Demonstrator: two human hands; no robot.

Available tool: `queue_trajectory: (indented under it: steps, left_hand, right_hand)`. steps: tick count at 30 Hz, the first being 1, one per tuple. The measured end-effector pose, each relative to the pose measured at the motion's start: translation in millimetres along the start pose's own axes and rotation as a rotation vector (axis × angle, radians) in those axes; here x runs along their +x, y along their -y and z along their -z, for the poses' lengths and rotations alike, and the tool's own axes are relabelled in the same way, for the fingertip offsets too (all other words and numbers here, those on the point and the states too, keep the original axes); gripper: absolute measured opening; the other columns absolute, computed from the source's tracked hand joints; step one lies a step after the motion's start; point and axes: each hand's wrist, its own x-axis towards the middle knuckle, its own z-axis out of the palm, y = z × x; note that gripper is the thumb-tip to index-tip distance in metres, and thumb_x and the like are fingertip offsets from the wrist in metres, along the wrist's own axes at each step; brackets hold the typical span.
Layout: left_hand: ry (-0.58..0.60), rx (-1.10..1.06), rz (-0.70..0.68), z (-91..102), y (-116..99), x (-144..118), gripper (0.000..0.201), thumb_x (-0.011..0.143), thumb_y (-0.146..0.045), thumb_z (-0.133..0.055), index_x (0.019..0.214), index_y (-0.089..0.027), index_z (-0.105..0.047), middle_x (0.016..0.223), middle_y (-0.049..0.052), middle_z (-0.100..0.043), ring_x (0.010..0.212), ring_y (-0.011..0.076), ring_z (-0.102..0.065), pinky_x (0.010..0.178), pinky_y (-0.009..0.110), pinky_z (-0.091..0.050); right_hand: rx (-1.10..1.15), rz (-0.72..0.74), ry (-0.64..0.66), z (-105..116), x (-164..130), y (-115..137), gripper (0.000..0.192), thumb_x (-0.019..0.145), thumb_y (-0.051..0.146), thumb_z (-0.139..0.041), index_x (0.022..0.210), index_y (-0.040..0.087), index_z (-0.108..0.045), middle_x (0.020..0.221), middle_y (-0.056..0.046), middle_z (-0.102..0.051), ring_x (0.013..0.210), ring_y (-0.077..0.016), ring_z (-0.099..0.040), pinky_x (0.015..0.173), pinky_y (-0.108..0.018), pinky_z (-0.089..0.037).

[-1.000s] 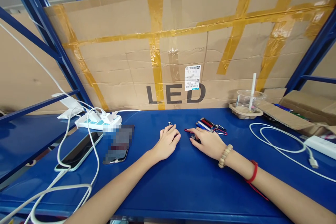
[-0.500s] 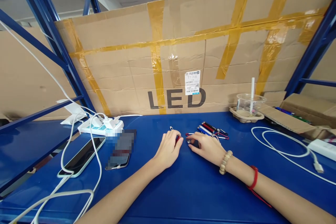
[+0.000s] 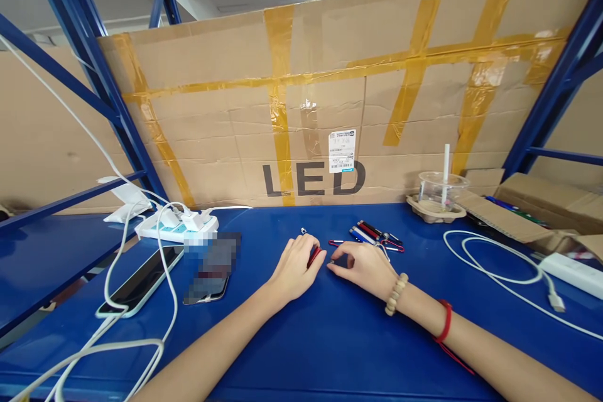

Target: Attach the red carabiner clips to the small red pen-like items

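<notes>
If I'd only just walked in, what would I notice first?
Probably the big cardboard sheet behind the blue table, crossed with yellow tape. Next, near the table's middle, the left hand holding a red thing, the right hand close by. Then the clear cup with a white straw, back right.

Before you, your left hand (image 3: pixel 296 264) has the slim red rod-shaped piece (image 3: pixel 314 256) between thumb and fingers, over the blue metal desk (image 3: pixel 306 352). Behind your right hand (image 3: pixel 370 267) lie the slim red, black, blue and white rods (image 3: pixel 372 233); well right, the looped white cable (image 3: pixel 506 275). The big brown cardboard sheet (image 3: pixel 226 138) stands behind them.
</notes>
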Motion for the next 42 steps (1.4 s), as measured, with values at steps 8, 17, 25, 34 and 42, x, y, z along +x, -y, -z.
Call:
queue_trajectory:
  steps: [8, 17, 25, 34, 42]
  left_hand:
    - [-0.002, 0.014, -0.038, 0.3, 0, -1, 0.013, 0.089, -0.028, -0.035, 0.083, -0.020, -0.044, 0.085, 0.001, -0.055, 0.079, 0.0160, -0.050, 0.074, 0.032, -0.037]
    - [0.043, 0.040, -0.075, -1.4, -3, -1, 0.013, 0.089, -0.028, -0.036, 0.080, -0.020, -0.043, 0.080, 0.000, -0.054, 0.074, 0.0152, -0.050, 0.072, 0.031, -0.037]
    - [0.083, 0.074, -0.089, -3.2, -1, 0, 0.020, 0.089, -0.033, -0.036, 0.077, -0.020, -0.045, 0.076, 0.000, -0.054, 0.070, 0.0150, -0.049, 0.068, 0.030, -0.037]
    - [0.060, 0.080, -0.117, -5.5, 1, 1, 0.020, 0.090, -0.031, -0.035, 0.079, -0.020, -0.048, 0.080, 0.000, -0.058, 0.076, 0.0157, -0.053, 0.074, 0.031, -0.040]
    - [-0.014, 0.079, -0.049, -1.2, 8, 2, 0.019, 0.089, -0.031, -0.036, 0.080, -0.021, -0.048, 0.079, 0.000, -0.057, 0.075, 0.0157, -0.053, 0.069, 0.029, -0.042]
  right_hand:
    - [0.050, 0.016, 0.036, -3, 2, -3, 0.013, 0.075, 0.035, -0.059, 0.077, 0.023, -0.063, 0.071, 0.005, -0.067, 0.057, -0.0099, -0.060, 0.049, -0.020, -0.038]
    - [0.049, 0.101, 0.059, -7, 3, -6, 0.010, 0.080, 0.032, -0.057, 0.081, 0.024, -0.063, 0.081, 0.004, -0.065, 0.060, -0.0094, -0.058, 0.054, -0.020, -0.041]
    - [0.040, 0.117, 0.066, -6, 3, -6, 0.015, 0.085, 0.029, -0.049, 0.087, 0.026, -0.063, 0.085, 0.003, -0.066, 0.066, -0.0101, -0.061, 0.057, -0.020, -0.043]
    - [0.046, 0.179, 0.052, -10, 2, -8, 0.020, 0.088, 0.027, -0.044, 0.088, 0.025, -0.065, 0.090, 0.001, -0.065, 0.078, -0.0117, -0.062, 0.060, -0.019, -0.043]
    - [0.054, 0.108, 0.110, -5, 2, -4, 0.015, 0.084, 0.031, -0.051, 0.090, 0.027, -0.065, 0.087, 0.003, -0.066, 0.066, -0.0105, -0.060, 0.057, -0.020, -0.041]
